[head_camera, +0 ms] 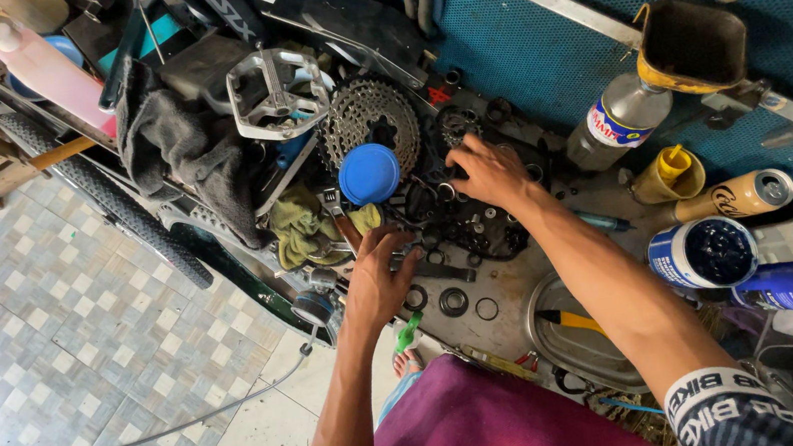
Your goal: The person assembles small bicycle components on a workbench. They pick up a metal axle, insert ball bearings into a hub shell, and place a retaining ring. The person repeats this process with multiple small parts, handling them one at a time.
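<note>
- Left hand (pixel 376 278): reaching onto the cluttered workbench (pixel 504 280), palm down, fingers spread and pressing on the near edge of a heap of small black parts (pixel 462 225); not visibly clamping on anything.
- Heap of small black parts: dark, greasy rings, washers and spacers, lying jumbled in the middle of the bench; sitting between the two hands, touching both.
- Loose black rings (pixel 454 302): lying flat on the bare bench, just right of the left hand and near the wrist.
- Right hand (pixel 488 169): resting on the far side of the heap, fingers curled down into the parts; whether it is pinching one is impossible to tell.
- Bicycle cassette (pixel 368 121): toothed, grey-brown sprocket stack, standing behind the heap, left of the right hand.
- Blue round cap (pixel 369 173): sitting in front of the cassette, between and beyond the hands, apart from both.
- Open grease tub (pixel 704 254): standing well right of the right forearm.
</note>
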